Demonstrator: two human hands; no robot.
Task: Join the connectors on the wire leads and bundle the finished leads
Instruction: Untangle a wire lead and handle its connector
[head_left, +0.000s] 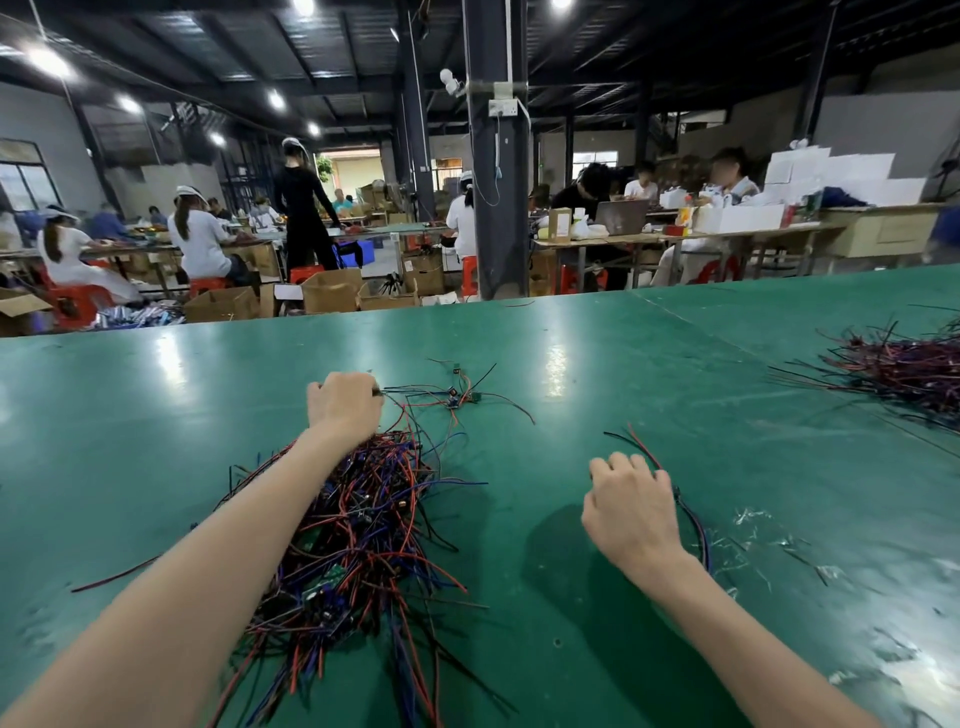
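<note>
left hand (345, 402) is stretched out past the far edge of the big pile of leads (358, 530), seen from the back with its fingers curled under. thin wires run out from beneath the fingertips, so it seems to be pinching one of the loose leads (457, 400) spread just beyond the pile, some carrying small connectors or boards. the reach reads as drawing a single lead free of the tangle rather than lifting a handful.

right hand (631, 506) sits nearer the body and well apart from the pile, knuckles up, fingers bent down on a red-and-black lead (644, 448) that arcs out past them; a darker bluish strand trails from under its outer side. it probably holds one half ready so the other can be brought across and the connectors pushed together. whether any plug is already mated cannot be told. a second heap (904, 369) lies far off to the right; finished bundles or fresh stock, it is too small to say.

everything rests on a glossy green mat (571, 374) streaked with lamp glare, with clear scraps (753, 519) beside the right wrist. beyond the table edge is a dim workshop: a dark pillar (496, 208), people (200, 239) seated at long benches on red stools (78, 304), and cardboard boxes (332, 291) on the floor.
</note>
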